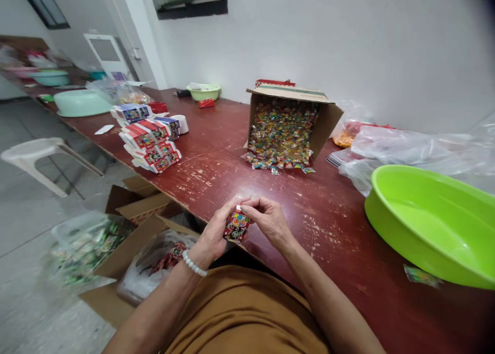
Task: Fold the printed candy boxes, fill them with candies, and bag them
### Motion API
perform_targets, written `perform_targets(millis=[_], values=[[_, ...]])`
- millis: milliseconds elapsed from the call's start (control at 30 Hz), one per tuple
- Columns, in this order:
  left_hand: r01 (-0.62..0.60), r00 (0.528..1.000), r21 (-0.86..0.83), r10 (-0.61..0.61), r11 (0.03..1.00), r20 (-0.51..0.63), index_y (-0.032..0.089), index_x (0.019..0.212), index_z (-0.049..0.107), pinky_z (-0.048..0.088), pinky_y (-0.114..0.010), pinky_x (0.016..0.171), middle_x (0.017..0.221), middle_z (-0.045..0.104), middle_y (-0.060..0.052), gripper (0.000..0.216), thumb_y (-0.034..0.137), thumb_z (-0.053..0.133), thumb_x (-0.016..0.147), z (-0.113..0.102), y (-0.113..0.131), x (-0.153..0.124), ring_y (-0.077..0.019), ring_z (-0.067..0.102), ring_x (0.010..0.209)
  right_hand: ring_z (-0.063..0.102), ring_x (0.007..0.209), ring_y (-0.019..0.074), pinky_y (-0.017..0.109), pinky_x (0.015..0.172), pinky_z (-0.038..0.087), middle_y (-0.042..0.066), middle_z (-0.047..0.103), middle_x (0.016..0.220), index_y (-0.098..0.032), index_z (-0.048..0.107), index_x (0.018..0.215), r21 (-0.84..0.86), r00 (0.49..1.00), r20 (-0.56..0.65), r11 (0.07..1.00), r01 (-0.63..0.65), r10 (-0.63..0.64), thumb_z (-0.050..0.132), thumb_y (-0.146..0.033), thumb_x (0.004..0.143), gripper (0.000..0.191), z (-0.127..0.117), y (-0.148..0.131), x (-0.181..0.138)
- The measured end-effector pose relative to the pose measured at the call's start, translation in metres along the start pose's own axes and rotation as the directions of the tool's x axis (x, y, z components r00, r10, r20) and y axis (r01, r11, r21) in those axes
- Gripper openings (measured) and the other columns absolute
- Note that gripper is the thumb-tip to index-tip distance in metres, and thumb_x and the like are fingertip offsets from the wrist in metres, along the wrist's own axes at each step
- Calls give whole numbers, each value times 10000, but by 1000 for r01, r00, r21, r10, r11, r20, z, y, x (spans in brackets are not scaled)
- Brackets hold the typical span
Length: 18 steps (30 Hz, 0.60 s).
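Observation:
A small red printed carton (236, 227) with colourful pictures is held upright at the table's front edge. My left hand (216, 227) wraps round its left side, a pale bead bracelet on that wrist. My right hand (268, 217) pinches at the carton's top right, where a bit of white shows between the fingers. The finger ends behind the carton are hidden. Beyond the hands, a cardboard box (328, 124) lies on its side, its mouth facing me. Small wrapped candies (284, 137) fill it and spill onto the table.
Stacked flat-sided cartons (150, 142) stand at the left on the red table (209, 153). A large lime-green basin (406, 240) takes up the right, with plastic bags (425, 142) behind it. Below left are an open cardboard box (104, 297) and a white stool (34, 150).

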<state>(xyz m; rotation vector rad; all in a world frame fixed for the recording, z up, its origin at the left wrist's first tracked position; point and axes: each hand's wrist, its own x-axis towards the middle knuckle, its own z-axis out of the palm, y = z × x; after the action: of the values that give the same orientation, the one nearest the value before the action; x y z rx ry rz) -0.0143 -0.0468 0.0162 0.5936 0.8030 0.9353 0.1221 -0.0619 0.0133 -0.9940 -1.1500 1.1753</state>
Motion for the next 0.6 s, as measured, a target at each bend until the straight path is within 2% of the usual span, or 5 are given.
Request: perform_targets(millis=[200, 367, 433, 500, 600], values=[[-15, 1000, -75, 15, 997, -7, 116, 943, 763, 560, -260, 588, 766, 750, -63, 252, 333, 714, 825, -13, 4, -5, -149, 669, 579, 644, 930, 196, 319, 814, 510, 65, 706, 1029, -218, 744, 925, -213, 981, 101, 960, 184, -165, 649, -386, 878, 198, 11, 17, -16], [-98, 995, -16, 97, 995, -34, 95, 947, 755, 554, -269, 642, 836, 757, -95, 245, 307, 672, 857, -28, 11, -16, -187, 709, 705, 584, 1121, 221, 400, 1005, 449, 65, 646, 1180, -283, 711, 1106, -369, 944, 212, 873, 318, -254, 638, -334, 896, 229, 23, 37, -12], [-111, 991, -3, 110, 994, -80, 101, 966, 750, 540, -258, 599, 801, 747, -80, 252, 315, 685, 849, -46, 17, -19, -166, 687, 644, 557, 1169, 233, 416, 1017, 445, 78, 590, 1277, -292, 703, 1146, -395, 933, 281, 859, 327, -226, 663, -350, 879, 276, 29, 41, -9], [-170, 970, 53, 177, 984, -164, 122, 995, 741, 527, -252, 559, 784, 739, -61, 301, 377, 694, 843, -72, 27, -23, -145, 656, 588, 577, 1115, 226, 400, 947, 492, 89, 469, 1430, -304, 646, 1266, -394, 936, 320, 878, 273, -148, 705, -386, 844, 434, 33, 42, -6], [-281, 849, 368, 409, 886, -334, 134, 1019, 727, 519, -274, 550, 839, 741, -67, 446, 532, 663, 829, -125, 46, -32, -145, 634, 583, 603, 895, 162, 342, 791, 537, 115, 446, 1453, -293, 462, 1451, -351, 968, 249, 930, 111, -21, 685, -412, 850, 652, 29, 44, -1]])
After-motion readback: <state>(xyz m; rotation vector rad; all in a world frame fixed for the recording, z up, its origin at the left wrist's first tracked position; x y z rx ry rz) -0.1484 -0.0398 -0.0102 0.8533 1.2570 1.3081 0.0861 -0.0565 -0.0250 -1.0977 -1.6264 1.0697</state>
